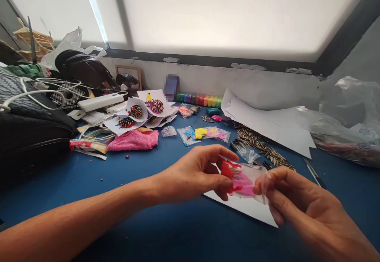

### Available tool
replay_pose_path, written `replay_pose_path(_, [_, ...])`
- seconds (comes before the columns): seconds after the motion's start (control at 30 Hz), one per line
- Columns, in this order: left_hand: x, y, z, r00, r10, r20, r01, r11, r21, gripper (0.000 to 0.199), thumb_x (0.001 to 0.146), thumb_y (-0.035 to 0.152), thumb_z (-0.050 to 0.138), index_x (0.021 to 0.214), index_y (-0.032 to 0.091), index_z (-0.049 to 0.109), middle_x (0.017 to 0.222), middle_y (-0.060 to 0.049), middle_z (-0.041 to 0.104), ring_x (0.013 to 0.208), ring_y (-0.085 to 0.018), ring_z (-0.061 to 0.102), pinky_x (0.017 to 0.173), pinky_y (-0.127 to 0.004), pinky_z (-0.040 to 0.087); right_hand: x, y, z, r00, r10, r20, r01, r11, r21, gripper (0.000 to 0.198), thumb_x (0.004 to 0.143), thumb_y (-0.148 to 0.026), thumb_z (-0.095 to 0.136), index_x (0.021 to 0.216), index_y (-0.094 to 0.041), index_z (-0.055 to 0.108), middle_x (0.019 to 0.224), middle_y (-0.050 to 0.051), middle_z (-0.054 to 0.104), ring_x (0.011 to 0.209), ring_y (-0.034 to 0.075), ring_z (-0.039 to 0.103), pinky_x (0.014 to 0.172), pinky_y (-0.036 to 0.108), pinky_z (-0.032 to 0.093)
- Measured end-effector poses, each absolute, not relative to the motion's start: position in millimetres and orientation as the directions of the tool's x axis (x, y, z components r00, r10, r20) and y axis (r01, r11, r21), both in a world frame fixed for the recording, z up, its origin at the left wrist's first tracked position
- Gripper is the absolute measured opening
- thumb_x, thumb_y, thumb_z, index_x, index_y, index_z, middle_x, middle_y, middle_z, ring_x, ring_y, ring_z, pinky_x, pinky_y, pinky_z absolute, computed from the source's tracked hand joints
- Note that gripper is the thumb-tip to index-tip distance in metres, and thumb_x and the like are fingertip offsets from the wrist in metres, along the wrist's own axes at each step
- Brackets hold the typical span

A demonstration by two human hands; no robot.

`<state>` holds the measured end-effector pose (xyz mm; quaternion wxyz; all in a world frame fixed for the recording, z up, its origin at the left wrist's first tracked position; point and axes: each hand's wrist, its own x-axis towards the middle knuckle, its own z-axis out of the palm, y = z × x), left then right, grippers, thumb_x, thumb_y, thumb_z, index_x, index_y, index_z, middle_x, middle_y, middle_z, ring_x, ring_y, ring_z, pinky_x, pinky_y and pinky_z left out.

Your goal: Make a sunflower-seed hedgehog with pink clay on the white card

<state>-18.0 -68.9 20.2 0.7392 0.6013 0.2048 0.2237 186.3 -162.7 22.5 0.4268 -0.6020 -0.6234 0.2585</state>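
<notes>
1. So the clear bag (245, 183) with the red and pink stuff inside is hovering over the desk (142, 226), right of the middle and well forward of the back edge, with a white sheet (252, 209) lying underneath.

2. The left hand (190, 171) is pinching the bag's left end, thumb in front, fingers curling around behind. The right hand (303, 202) is pinching the other end between thumb and fingers, so each grip is pressing on plastic.

3. My guess on why: holding both ends is keeping the floppy thing stretched and steady.

4. Just past it, a crumpled clear bag (246, 152) is lying beside a spread of striped seeds (255, 141), and a cutter (314, 173) is resting off toward the desk's right edge.

5. Coloured packets (200, 99) are lining up along the back edge, probably so the shades are easy to find. Toward the back left corner, seed-studded pieces (156, 105) are sitting on white paper, which is probably keeping them clean.

6. Hard to make out: the left fingertips are partly hiding behind the bag, its contents are blurring a bit, a blue thing (171, 87) by the wall is showing pixelated, and the desk's front corners are falling out of view.
</notes>
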Motion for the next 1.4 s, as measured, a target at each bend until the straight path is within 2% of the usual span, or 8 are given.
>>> replay_pose_path(0.33, [-18, -68, 12, 0.799, 0.601, -0.022, -0.035, 0.082, 0.996, 0.033, 0.083, 0.02, 0.07, 0.115, 0.015, 0.061, 0.082, -0.004, 0.067, 0.072, -0.016, 0.064, 0.075, -0.034, 0.053, 185, -167, 11, 0.047, 0.981, 0.191, 0.49, 0.144, -0.86, 0.032, 0.089, -0.051, 0.059, 0.105, -0.032, 0.078, 0.072, 0.002, 0.073, 0.064, 0.017, 0.071, 0.058, 0.022, 0.06])
replay_pose_path(0.5, [-16, -72, 18, 0.8, 0.599, -0.036, -0.001, 0.062, 0.998, 0.032, 0.084, 0.017, 0.067, 0.115, 0.014, 0.063, 0.087, -0.007, 0.068, 0.076, -0.017, 0.063, 0.078, -0.036, 0.054, 186, -165, 15, 0.036, 0.988, 0.151, 0.467, 0.117, -0.876, 0.024, 0.085, -0.047, 0.066, 0.078, -0.027, 0.078, 0.084, 0.003, 0.077, 0.076, 0.019, 0.073, 0.065, 0.022, 0.06])
replay_pose_path(0.63, [-16, -74, 22, 0.799, 0.599, -0.052, -0.026, 0.121, 0.992, 0.028, 0.087, 0.013, 0.062, 0.115, 0.011, 0.064, 0.085, -0.005, 0.066, 0.075, -0.015, 0.064, 0.08, -0.034, 0.054, 189, -163, 17, 0.091, 0.961, 0.263, 0.466, 0.192, -0.864, 0.018, 0.086, -0.046, 0.066, 0.089, -0.036, 0.081, 0.094, 0.001, 0.079, 0.095, 0.023, 0.075, 0.083, 0.031, 0.061])
replay_pose_path(0.9, [-13, -77, 18, 0.788, 0.612, -0.07, -0.048, 0.174, 0.984, 0.024, 0.083, 0.008, 0.065, 0.107, 0.009, 0.067, 0.084, -0.005, 0.067, 0.072, -0.012, 0.062, 0.078, -0.03, 0.053, 173, -169, 14, 0.092, 0.996, 0.019, 0.395, -0.019, -0.919, 0.028, 0.081, -0.052, 0.07, 0.085, -0.026, 0.078, 0.082, 0.003, 0.077, 0.076, 0.021, 0.073, 0.068, 0.027, 0.061])
replay_pose_path(1.07, [-14, -79, 22, 0.806, 0.588, -0.069, -0.053, 0.188, 0.981, 0.02, 0.085, 0.013, 0.066, 0.105, 0.009, 0.066, 0.085, -0.008, 0.069, 0.075, -0.015, 0.064, 0.072, -0.03, 0.055, 175, -171, 10, 0.132, 0.989, 0.063, 0.295, 0.021, -0.955, 0.021, 0.077, -0.049, 0.075, 0.089, -0.033, 0.081, 0.094, 0.002, 0.078, 0.095, 0.023, 0.073, 0.083, 0.025, 0.059])
replay_pose_path(1.17, [-15, -79, 21, 0.791, 0.608, -0.072, -0.067, 0.203, 0.977, 0.018, 0.081, 0.013, 0.071, 0.099, 0.01, 0.065, 0.077, -0.006, 0.069, 0.071, -0.014, 0.065, 0.07, -0.028, 0.055, 170, -173, 13, 0.106, 0.994, -0.035, 0.262, -0.062, -0.963, 0.026, 0.077, -0.051, 0.075, 0.094, -0.033, 0.081, 0.106, 0.003, 0.078, 0.104, 0.025, 0.071, 0.091, 0.028, 0.056])
replay_pose_path(1.3, [-14, -78, 17, 0.769, 0.637, -0.047, -0.101, 0.193, 0.976, 0.017, 0.08, 0.012, 0.072, 0.095, 0.01, 0.065, 0.073, -0.003, 0.068, 0.064, -0.012, 0.063, 0.068, -0.027, 0.054, 163, -175, 16, 0.096, 0.974, -0.204, 0.208, -0.22, -0.953, 0.035, 0.076, -0.057, 0.074, 0.099, -0.032, 0.081, 0.101, 0.005, 0.079, 0.082, 0.023, 0.074, 0.077, 0.03, 0.061])
replay_pose_path(1.4, [-13, -77, 16, 0.77, 0.635, -0.069, -0.089, 0.213, 0.973, 0.016, 0.082, 0.01, 0.069, 0.098, 0.01, 0.065, 0.077, -0.004, 0.068, 0.068, -0.012, 0.064, 0.073, -0.029, 0.055, 168, -172, 11, 0.082, 0.992, -0.092, 0.256, -0.11, -0.96, 0.027, 0.078, -0.051, 0.074, 0.096, -0.033, 0.081, 0.098, 0.004, 0.079, 0.084, 0.022, 0.074, 0.082, 0.03, 0.059])
